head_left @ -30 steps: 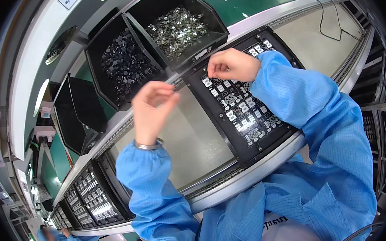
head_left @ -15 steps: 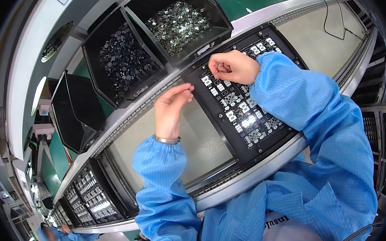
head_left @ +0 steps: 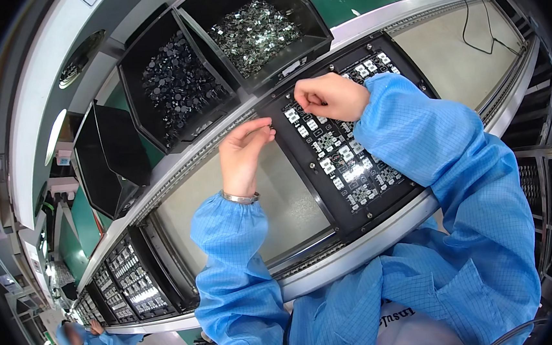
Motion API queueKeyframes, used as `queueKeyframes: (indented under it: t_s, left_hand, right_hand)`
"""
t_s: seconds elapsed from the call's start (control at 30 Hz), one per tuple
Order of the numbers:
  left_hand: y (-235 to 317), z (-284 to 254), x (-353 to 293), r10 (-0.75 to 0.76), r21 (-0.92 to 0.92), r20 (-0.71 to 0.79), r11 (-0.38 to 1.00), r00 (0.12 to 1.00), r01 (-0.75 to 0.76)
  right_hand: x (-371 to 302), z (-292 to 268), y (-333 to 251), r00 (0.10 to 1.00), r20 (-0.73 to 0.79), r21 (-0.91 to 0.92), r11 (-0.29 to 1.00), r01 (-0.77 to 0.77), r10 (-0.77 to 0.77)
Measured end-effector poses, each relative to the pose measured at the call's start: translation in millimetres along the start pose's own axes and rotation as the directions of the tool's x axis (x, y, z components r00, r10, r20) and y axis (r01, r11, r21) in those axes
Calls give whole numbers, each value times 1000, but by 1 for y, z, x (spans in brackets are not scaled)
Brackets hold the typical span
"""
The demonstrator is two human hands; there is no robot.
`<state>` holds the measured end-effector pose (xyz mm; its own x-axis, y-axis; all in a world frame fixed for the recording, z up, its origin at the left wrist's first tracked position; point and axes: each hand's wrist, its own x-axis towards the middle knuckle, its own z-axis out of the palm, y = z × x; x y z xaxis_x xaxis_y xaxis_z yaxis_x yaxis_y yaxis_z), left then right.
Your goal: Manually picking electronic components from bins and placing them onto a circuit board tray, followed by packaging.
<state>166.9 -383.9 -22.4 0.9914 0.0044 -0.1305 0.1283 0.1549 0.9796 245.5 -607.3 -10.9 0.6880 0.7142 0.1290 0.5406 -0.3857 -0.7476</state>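
My right hand [head_left: 333,96] is over the upper part of a black tray [head_left: 325,202] that holds circuit boards [head_left: 356,166] with white and silver parts. Its fingers are curled into a pinch, and anything between them is hidden. Left of the tray, above the bare conveyor, is my left hand [head_left: 243,155], a metallic wrist band at its cuff. Thumb and forefinger meet there at a tiny dark spot, too small to name.
Beyond the conveyor rail stand a black bin of dark round components [head_left: 178,83], a black bin of small shiny metal parts [head_left: 256,38] and another black bin [head_left: 110,159]. More loaded trays [head_left: 132,278] line the conveyor at left, near a co-worker in blue [head_left: 101,342].
The tray has shifted slightly left along the conveyor. My right hand has moved a little left with it; my left hand has barely moved, its fingers still pinched.
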Motion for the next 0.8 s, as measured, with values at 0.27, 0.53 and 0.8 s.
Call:
queueKeyframes:
  t_s: [0.27, 0.53, 0.8]
  left_hand:
    - [9, 23, 8, 312, 447, 138, 827, 940, -340]
    - [15, 25, 34, 497, 668, 515, 277, 698, -690]
    - [10, 31, 33, 511, 721, 499, 202, 700, -662]
  right_hand:
    - [9, -32, -39, 954, -171, -126, 966, 226, -245]
    - [62, -71, -36, 914, -172, -370, 884, 286, -368]
    - [92, -45, -20, 999, 21, -556, 831, -19, 36]
